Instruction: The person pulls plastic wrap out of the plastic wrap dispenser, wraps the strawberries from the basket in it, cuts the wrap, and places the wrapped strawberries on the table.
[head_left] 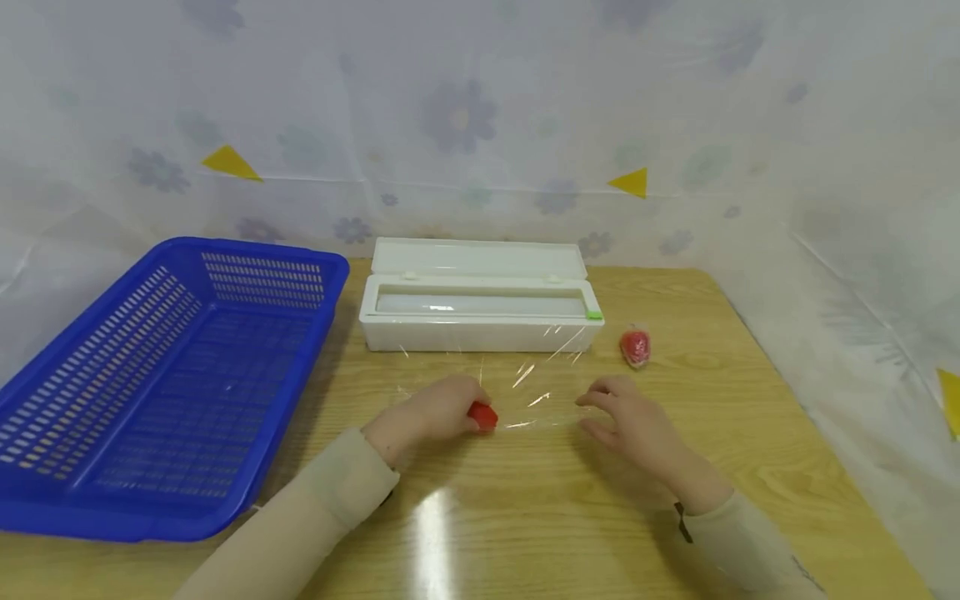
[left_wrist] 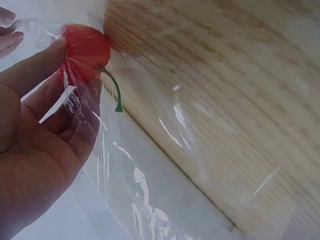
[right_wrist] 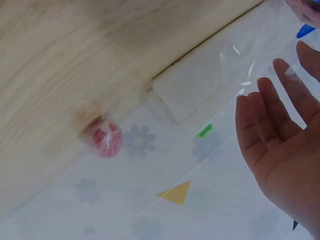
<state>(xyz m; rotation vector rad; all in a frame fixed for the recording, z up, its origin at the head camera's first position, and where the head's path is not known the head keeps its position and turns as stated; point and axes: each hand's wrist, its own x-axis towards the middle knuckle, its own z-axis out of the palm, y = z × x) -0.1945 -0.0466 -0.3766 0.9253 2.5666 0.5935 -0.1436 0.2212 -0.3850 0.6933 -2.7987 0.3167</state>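
My left hand pinches a red cherry with a curved green stem between thumb and fingers. Clear plastic wrap stretches from the box toward both hands, and in the left wrist view it lies bunched around the cherry and over the fingers. On the other side, my right hand is held over the table by the film's edge, its fingers fairly straight and parted in the right wrist view. Behind the hands stands a white wrap dispenser box, lid up, with the roll inside and a green slider at its right end.
A small red wrapped bundle sits on the wooden table to the right of the box. At the left, a large blue plastic basket takes up much of the table. A flowered white cloth hangs behind.
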